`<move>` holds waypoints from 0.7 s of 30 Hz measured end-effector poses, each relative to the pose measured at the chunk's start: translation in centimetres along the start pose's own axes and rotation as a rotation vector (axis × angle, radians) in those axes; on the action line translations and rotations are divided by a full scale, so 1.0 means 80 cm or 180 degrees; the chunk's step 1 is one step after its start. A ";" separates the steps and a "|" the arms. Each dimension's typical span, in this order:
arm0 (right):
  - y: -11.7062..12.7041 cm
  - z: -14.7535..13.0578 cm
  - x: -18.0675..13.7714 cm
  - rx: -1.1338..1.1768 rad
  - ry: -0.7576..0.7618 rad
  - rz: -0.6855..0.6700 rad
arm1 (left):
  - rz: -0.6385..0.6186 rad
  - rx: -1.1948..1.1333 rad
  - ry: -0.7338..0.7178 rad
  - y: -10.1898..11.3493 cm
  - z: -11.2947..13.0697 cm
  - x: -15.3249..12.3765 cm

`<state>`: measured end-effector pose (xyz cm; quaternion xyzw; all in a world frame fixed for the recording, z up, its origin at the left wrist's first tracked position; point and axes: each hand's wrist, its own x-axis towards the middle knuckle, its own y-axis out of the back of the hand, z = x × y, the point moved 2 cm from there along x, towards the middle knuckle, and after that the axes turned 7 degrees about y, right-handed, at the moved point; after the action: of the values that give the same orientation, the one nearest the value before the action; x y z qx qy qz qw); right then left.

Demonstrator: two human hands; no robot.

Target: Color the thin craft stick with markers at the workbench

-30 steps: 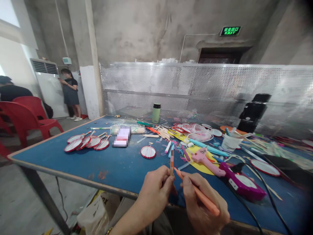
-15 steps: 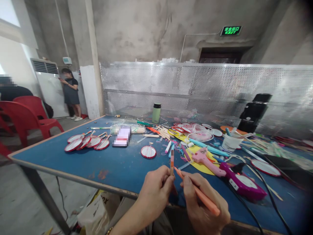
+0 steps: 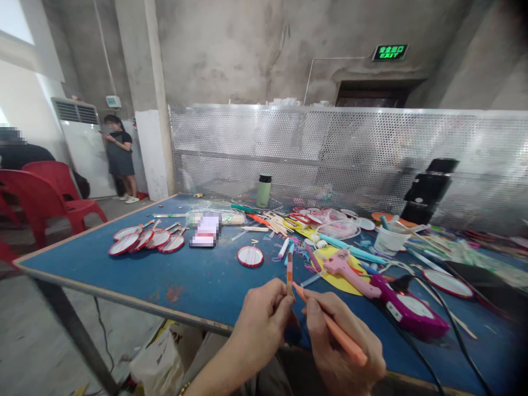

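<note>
Fingers (image 3: 284, 312) of the left hand (image 3: 259, 316) pinched a banded stick (image 3: 290, 269) by the near edge of the worktop (image 3: 214, 286), the right hand (image 3: 340, 364) an orange pen (image 3: 346, 344) that could skid if the stick twisted.

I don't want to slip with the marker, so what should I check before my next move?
1. Left hand grip on the wooden stick: ok, pinched between thumb and fingers, upper end pointing up.
2. Right hand grip on the orange marker: ok, tip aimed at the stick.
3. Marker tip touching the stick: cannot tell, too close to separate.
4. Purple box well away from the right hand: not ok, it lies just beyond, on the right.
5. Green bottle upright: ok, standing toward the table's far side.
</note>
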<state>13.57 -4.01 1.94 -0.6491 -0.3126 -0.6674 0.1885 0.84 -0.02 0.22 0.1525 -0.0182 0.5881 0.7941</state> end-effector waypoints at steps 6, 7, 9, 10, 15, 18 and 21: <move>-0.002 -0.002 0.003 0.0199 0.0082 -0.0063 | -0.0032 -0.0022 -0.0012 -0.001 0.000 -0.001; -0.002 -0.002 0.003 0.0210 0.0085 -0.0091 | -0.0023 -0.0018 -0.0010 0.000 0.000 -0.001; -0.003 -0.002 0.004 0.0189 0.0067 -0.0095 | -0.0032 -0.0023 0.0003 -0.001 0.000 -0.001; -0.003 -0.001 0.003 0.0164 0.0051 -0.0079 | -0.0041 -0.0032 0.0013 0.000 0.000 0.000; -0.001 0.000 0.000 0.0003 -0.0056 0.0043 | -0.0050 -0.0058 0.0047 0.000 -0.001 -0.001; 0.000 -0.001 0.000 0.0080 -0.0010 -0.0012 | -0.0033 -0.0063 0.0033 0.000 -0.001 -0.002; -0.001 -0.001 0.001 0.0152 0.0025 -0.0017 | 0.0013 -0.0005 0.0013 0.000 -0.002 -0.002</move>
<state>13.43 -4.01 2.02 -0.6409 -0.3294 -0.6628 0.2034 0.79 -0.11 0.07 0.1507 -0.0174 0.5900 0.7931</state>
